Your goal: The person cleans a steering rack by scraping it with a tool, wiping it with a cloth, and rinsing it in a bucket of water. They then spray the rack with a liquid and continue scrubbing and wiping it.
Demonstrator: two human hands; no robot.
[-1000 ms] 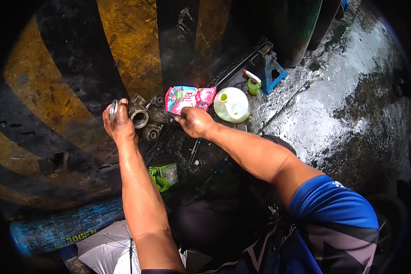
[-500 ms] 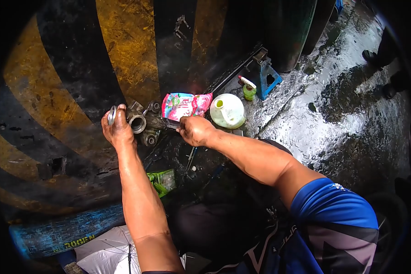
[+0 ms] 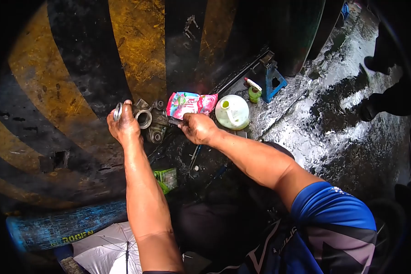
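A metal ring [image 3: 118,112] is held at the fingers of the half-curled left hand [image 3: 124,125]; a thin dark piece [image 3: 174,120] is pinched in the nearly closed right hand [image 3: 198,129]. Between the hands, the metal casting [image 3: 158,122] is best kept steady. Any contact with the dark piece cannot be confirmed; the packet's [image 3: 191,103] lower edge is partly covered.

Scuffed yellow-and-black striped surface [image 3: 139,45] — nearby, dark floor [image 3: 301,118] shining with white glare.
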